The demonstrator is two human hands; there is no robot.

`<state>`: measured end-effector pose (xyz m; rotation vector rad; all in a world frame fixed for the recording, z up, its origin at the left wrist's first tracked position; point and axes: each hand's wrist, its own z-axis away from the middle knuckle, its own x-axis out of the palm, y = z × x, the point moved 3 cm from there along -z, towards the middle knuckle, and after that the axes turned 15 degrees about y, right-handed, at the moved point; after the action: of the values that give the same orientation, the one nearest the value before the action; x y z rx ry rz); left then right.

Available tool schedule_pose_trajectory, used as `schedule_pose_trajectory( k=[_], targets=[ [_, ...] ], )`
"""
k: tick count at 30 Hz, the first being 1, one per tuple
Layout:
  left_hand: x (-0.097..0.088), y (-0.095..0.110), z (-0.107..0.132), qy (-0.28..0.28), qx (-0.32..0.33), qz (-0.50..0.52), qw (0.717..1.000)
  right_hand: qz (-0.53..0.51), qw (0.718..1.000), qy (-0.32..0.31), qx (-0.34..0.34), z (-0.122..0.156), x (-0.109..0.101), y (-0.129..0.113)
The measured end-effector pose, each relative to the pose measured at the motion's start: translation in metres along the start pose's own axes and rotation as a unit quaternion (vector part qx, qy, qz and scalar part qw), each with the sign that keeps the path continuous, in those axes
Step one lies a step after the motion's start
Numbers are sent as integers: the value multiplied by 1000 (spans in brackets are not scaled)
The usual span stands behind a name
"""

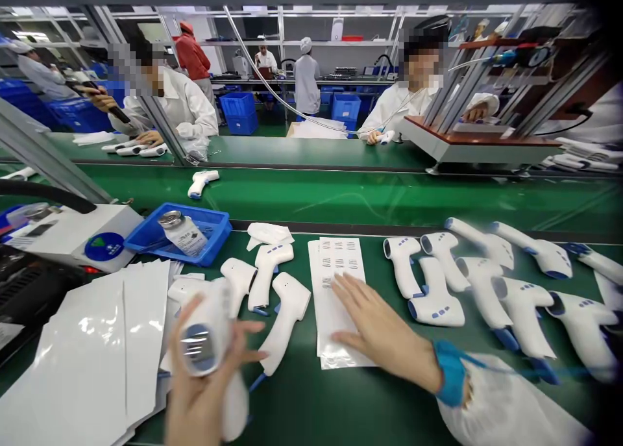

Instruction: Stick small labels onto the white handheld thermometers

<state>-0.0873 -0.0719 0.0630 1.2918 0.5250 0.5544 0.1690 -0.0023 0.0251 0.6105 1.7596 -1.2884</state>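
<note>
My left hand (pixel 202 384) is closed around a white thermometer gun (pixel 207 332), held up with its screen end facing me near the bottom of the view. My right hand (pixel 374 326) lies flat and open, fingers stretched, on a white sheet of small labels (pixel 335 264) on the green table. Between the hands lie three white thermometer guns (pixel 270 274). To the right, several more white and blue thermometer guns (pixel 487 284) lie in rows. A blue wrist strap (pixel 450 371) circles my right wrist.
A stack of white glossy sheets (pixel 92 348) lies at lower left. A blue tray (pixel 207 228) holds a small bottle (pixel 182 232). A white machine (pixel 73 232) stands at left. Beyond the green conveyor (pixel 389 196), people in white coats work at a far bench.
</note>
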Motion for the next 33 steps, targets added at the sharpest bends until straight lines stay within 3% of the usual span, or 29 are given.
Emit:
schedule_pose_trajectory(
  k=[4, 7, 11, 14, 27, 29, 31, 33],
  targets=[
    [75, -22, 24, -178, -47, -2, 983, 10, 997, -78, -10, 43, 8, 6],
    [99, -42, 30, -230, -41, -30, 972, -7, 999, -31, -5, 45, 2, 7],
    [112, -57, 24, -230, -3, -49, 972, -51, 991, 117, 38, 17, 6, 18],
    [120, -60, 17, -249, 18, -56, 967, -91, 980, 168, 57, -4, 20, 28],
    [128, -62, 9, -252, 54, -75, 963, -154, 965, 163, 133, -25, 32, 25],
    [129, -60, 9, -250, 58, -71, 964, -184, 968, 134, 110, -22, 23, 19],
    [130, -56, 8, -252, 60, -62, 964, -270, 958, 40, 88, -14, 11, 10],
    [130, -52, 9, -255, 53, -55, 964, -385, 913, -87, 100, -2, -2, 0]
  ],
)
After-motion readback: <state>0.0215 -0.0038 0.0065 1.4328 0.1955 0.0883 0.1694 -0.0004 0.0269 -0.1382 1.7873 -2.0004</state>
